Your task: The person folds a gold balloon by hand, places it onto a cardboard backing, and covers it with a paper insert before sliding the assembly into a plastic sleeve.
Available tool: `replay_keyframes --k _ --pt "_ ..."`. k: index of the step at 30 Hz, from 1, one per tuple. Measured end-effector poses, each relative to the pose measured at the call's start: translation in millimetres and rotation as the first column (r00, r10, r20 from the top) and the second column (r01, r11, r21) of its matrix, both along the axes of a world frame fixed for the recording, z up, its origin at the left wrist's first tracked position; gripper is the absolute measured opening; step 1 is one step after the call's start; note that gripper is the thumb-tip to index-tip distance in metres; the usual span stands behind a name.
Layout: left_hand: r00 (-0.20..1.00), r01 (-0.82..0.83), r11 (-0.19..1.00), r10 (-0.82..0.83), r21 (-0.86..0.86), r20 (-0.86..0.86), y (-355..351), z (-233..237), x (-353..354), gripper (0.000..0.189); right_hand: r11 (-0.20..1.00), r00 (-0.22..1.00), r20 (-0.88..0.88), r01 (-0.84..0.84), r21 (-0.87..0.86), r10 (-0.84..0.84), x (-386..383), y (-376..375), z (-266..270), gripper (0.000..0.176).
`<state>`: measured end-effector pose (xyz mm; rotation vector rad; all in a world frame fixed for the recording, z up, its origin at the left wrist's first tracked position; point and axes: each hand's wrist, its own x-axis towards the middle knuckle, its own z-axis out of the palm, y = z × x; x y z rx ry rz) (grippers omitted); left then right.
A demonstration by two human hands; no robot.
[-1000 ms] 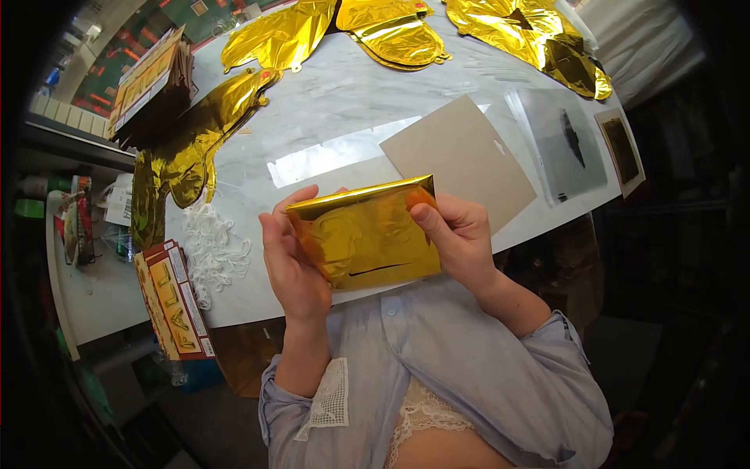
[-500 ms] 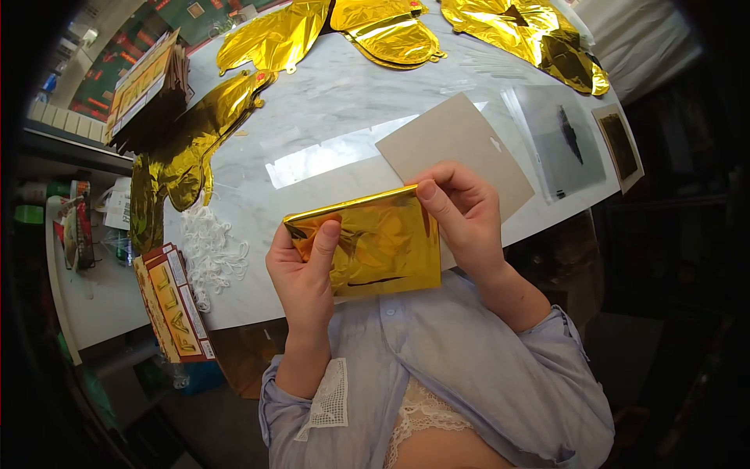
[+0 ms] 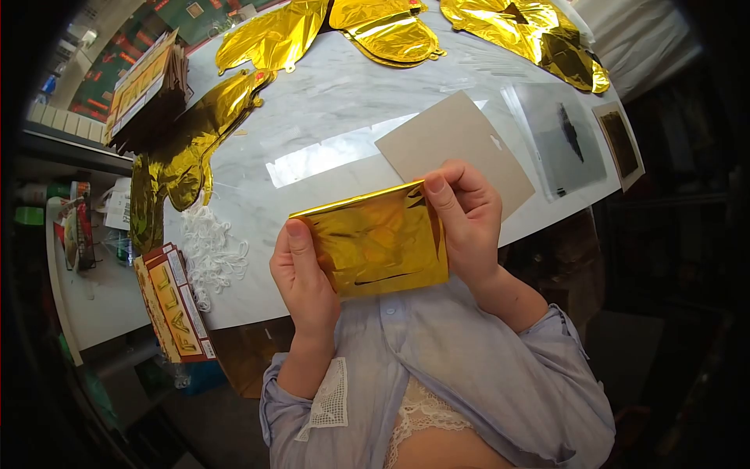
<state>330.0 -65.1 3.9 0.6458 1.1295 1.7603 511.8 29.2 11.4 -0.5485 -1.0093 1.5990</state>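
Note:
A gold foil balloon [image 3: 383, 248], folded into a flat rectangle, is held up between my hands just over the table's near edge. My left hand [image 3: 303, 270] pinches its left upper corner, thumb on the front face. At the right upper corner, my right hand [image 3: 469, 223] grips with thumb and fingers; its fingertips are partly hidden behind the foil. Beyond the right hand lies a beige cardboard sheet [image 3: 453, 148] with a small cut-out slot.
Flat gold foil balloons [image 3: 269, 37] line the table's far and left edges. White string [image 3: 211, 254] lies at left beside printed "FALL" cards [image 3: 173, 309]; another card stack [image 3: 144, 90] stands farther back. Clear plastic sleeves [image 3: 547, 137] lie at right beside a dark-faced card [image 3: 619, 147].
My left thumb has slid from the front face to the upper left corner of the foil. The folded balloon has shifted slightly right and its face looks flatter.

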Motion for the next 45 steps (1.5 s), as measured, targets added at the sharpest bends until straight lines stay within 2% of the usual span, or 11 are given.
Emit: replay_keyframes --k 4,8,14,16,18,20,32,34,39,41,45 --pt "0.969 -0.227 0.972 0.220 -0.055 -0.114 14.7 17.6 18.2 0.041 0.982 0.980 0.068 -0.184 -0.030 0.186 4.6 -3.5 9.1 0.030" --pt "0.971 -0.212 0.976 0.205 -0.043 -0.122 14.9 14.3 16.8 0.041 0.965 0.931 0.255 -0.260 -0.036 0.260 13.5 -14.2 8.9 0.043" --pt "0.899 0.291 0.940 -0.333 -0.179 -0.284 43.5 16.8 23.1 0.049 0.986 0.952 0.297 0.116 -0.123 -0.075 61.1 -9.5 6.3 0.023" --pt "0.519 0.341 0.925 -0.333 -0.166 -0.787 61.7 13.7 27.0 0.046 0.959 0.943 0.216 0.273 -0.076 -0.252 92.0 0.8 7.4 0.020" --pt "-0.069 0.367 0.912 -0.167 -0.181 -0.983 71.0 3.1 36.6 0.048 0.935 0.937 0.095 0.345 -0.085 -0.337 125.9 8.7 2.9 0.020" --pt "-0.170 0.413 0.844 -0.296 -0.341 -0.940 64.1 -13.0 44.8 0.052 0.900 0.906 0.085 0.423 -0.105 -0.416 147.8 14.2 -1.9 0.021" --pt "-0.012 0.215 0.906 -0.371 -0.365 -0.928 -28.8 23.2 3.1 0.054 0.941 0.967 0.105 0.252 -0.225 -0.234 102.6 15.7 -19.2 0.020" --pt "0.150 0.191 0.937 -0.322 -0.292 -0.935 -34.2 25.0 -2.9 0.044 0.951 0.977 0.112 0.206 -0.232 -0.184 94.9 17.4 -23.4 0.020" --pt "0.231 -0.381 0.908 -0.090 -0.175 -0.969 -59.7 14.8 -54.4 0.023 0.961 0.981 0.111 0.181 -0.208 -0.161 83.3 13.9 -21.3 0.018" --pt "0.057 -0.515 0.847 -0.120 -0.133 -0.991 -64.0 11.8 -70.9 0.023 0.958 0.978 0.124 0.190 -0.215 -0.167 83.8 12.8 -22.7 0.018" --pt "0.163 -0.435 0.874 -0.159 -0.216 -0.974 -74.7 7.8 -74.8 0.015 0.958 0.977 0.138 0.188 -0.218 -0.160 95.5 14.8 -33.4 0.020"
